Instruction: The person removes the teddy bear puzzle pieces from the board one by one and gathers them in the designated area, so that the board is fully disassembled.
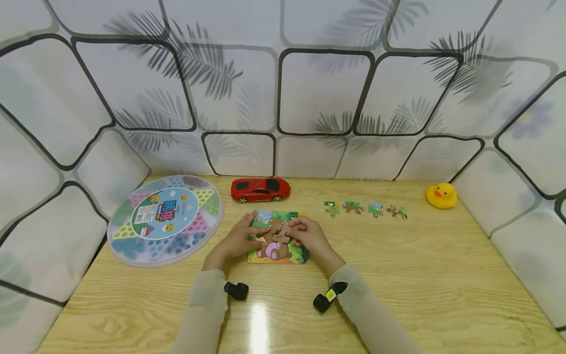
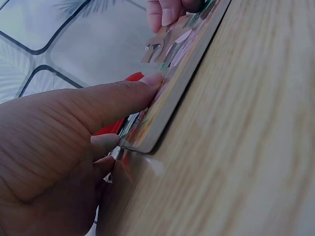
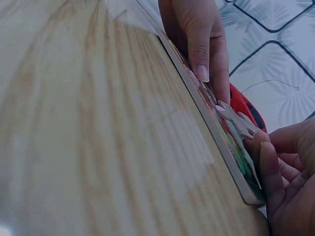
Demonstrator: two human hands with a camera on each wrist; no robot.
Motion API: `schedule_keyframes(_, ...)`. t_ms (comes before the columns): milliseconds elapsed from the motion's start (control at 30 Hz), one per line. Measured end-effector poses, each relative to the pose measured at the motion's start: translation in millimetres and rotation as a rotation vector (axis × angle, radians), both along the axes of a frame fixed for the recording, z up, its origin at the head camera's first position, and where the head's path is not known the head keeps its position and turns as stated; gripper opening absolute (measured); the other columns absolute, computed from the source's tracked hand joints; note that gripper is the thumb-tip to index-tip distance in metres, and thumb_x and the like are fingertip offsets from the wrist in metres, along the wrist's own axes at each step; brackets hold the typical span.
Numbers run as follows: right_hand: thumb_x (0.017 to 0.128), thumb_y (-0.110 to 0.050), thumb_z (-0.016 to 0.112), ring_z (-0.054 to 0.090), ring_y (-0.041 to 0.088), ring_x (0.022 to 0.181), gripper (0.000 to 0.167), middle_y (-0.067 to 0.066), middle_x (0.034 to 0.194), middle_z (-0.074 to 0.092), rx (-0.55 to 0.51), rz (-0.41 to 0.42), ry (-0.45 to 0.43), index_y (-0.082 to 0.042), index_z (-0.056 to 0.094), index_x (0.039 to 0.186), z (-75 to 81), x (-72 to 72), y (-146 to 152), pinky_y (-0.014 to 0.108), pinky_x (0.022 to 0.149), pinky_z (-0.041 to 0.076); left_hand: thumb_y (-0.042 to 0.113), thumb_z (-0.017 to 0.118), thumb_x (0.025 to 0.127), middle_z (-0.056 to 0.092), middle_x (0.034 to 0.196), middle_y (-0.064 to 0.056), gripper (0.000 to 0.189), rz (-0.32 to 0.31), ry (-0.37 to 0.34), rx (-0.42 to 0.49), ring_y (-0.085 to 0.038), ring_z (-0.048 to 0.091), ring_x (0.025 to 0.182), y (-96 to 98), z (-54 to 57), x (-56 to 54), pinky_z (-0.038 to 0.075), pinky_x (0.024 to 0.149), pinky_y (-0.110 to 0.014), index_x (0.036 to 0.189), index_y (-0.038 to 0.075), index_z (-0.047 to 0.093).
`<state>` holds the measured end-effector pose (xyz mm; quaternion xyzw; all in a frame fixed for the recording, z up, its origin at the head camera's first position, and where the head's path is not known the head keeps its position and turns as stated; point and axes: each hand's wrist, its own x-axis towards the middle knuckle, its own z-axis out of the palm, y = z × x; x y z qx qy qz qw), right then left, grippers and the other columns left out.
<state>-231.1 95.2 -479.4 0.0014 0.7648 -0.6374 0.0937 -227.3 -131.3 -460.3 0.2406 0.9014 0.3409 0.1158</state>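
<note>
A jigsaw board [image 1: 302, 253] with a bear picture lies flat on the wooden table in the head view. My left hand [image 1: 233, 239] rests on its left side, the thumb [image 2: 133, 93] laid straight on the picture. From the right, my right hand [image 1: 315, 239] pinches a brown puzzle piece [image 3: 237, 121] between thumb and fingers. The piece is tilted over the middle of the board, one edge raised in the right wrist view. The left fingertips lie close to the piece; whether they touch it I cannot tell. Parts of the picture are hidden under both hands.
Several loose puzzle pieces [image 1: 353, 207] lie in a row to the right. Behind the board stands a red toy car [image 1: 261, 190]. A round Chinese checkers box [image 1: 208, 236] is at the left, and a yellow rubber duck [image 1: 442, 196] sits far right. A patterned cloth wall rises behind.
</note>
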Motion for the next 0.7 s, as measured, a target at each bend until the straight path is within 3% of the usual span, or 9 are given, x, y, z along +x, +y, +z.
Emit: schedule_keyframes(700,0.088,0.002,0.061,0.056,0.008,0.052,0.023,0.005,0.075,0.068,-0.099,-0.006,-0.022,0.010,0.063,0.109,3.1,2.7,12,0.018,0.049,0.048,0.023,0.069,0.087,0.013,0.154,-0.026,0.044,0.003,0.009,0.006,-0.046,0.005,0.140,-0.8,-3.6,-1.8,0.011,0.109,-0.062,0.128,0.012,0.061)
